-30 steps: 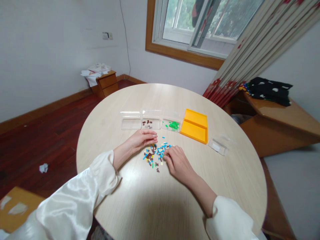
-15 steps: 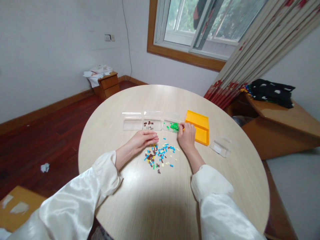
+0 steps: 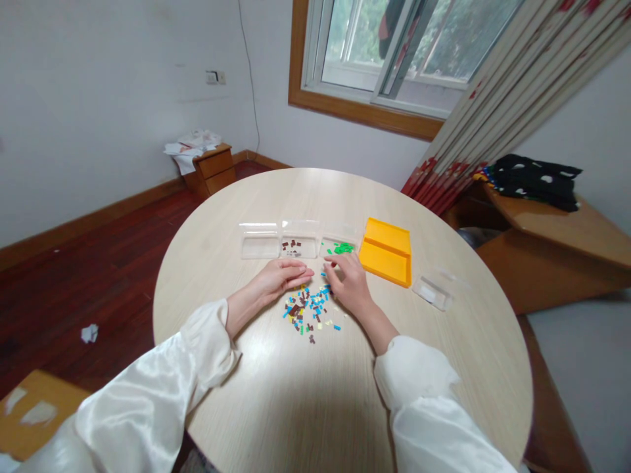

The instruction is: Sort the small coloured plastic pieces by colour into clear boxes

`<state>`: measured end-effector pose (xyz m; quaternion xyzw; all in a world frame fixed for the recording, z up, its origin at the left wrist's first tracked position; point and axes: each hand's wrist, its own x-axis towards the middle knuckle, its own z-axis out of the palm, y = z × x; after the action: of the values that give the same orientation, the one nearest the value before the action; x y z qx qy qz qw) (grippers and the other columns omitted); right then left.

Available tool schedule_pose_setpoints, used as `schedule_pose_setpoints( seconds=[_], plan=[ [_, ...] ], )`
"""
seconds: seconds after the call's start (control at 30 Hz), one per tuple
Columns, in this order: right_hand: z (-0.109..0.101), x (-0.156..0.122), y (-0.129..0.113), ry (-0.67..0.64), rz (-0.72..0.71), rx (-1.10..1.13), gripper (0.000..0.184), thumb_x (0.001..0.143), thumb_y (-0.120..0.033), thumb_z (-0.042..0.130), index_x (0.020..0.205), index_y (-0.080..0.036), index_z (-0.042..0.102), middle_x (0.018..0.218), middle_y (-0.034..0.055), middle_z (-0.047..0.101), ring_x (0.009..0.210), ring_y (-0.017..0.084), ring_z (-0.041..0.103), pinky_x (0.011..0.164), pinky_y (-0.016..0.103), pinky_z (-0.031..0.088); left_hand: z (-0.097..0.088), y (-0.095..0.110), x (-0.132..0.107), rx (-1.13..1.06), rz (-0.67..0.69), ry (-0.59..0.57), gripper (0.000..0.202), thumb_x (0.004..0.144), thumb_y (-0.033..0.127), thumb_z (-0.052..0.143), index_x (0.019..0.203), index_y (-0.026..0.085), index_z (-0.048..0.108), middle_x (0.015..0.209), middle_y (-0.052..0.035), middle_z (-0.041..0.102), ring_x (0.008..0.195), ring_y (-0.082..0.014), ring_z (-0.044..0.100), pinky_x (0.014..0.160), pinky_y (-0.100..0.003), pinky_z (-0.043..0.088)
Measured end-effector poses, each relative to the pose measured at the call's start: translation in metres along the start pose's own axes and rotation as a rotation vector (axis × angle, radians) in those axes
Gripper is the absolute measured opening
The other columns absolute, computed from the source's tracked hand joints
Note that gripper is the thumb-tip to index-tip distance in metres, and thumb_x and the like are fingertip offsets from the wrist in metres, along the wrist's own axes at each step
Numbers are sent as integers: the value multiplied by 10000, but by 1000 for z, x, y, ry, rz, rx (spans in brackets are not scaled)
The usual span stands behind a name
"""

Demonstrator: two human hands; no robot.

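Observation:
Small building bricks (image 3: 314,303) in brown, blue, yellow, cream and a little green lie in a loose pile on the table. Just behind the pile's left side, my left hand (image 3: 277,278) is cupped, its fingers pressed together; whatever lies in the palm is hidden. My right hand (image 3: 347,281) hovers over the pile's right edge, fingers apart and bent, with nothing visible between them. Beyond it, green bricks (image 3: 344,248) are heaped in a clear plastic box (image 3: 327,255). Another clear box (image 3: 311,252) holds brown and grey bricks.
A third clear box (image 3: 259,247) stands at the left end of the row. To the right are an open yellow case (image 3: 389,261) and a small clear box (image 3: 432,293) with something white in it. All rest on the round wooden table (image 3: 315,401).
My right hand has moved left and nearer, from the green bricks' box to the pile, and its fingers have spread. My left hand has stayed in place.

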<state>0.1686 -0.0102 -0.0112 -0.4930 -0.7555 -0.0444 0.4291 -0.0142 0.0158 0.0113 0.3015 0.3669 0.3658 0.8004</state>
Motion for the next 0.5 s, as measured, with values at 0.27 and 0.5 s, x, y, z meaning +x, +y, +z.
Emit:
schedule_pose_setpoints(
  seconds=[0.27,0.5],
  plan=[
    [12,-3,-33,-101,-118,124,172,886,-234,526,1002,-194,647,871,75,651,860,205,547,774,367,462,-6,-5,6,35,37,-56,123,622,-6,667,681,82,605,600,-12,603,538,-71,572,543,-155,466],
    [12,-4,-30,-81,-96,93,185,873,-215,546,1019,-195,657,839,66,652,822,201,546,744,354,463,-4,-2,3,97,20,-87,145,637,24,696,705,91,587,593,-2,577,548,-66,564,557,-154,467]
  ],
)
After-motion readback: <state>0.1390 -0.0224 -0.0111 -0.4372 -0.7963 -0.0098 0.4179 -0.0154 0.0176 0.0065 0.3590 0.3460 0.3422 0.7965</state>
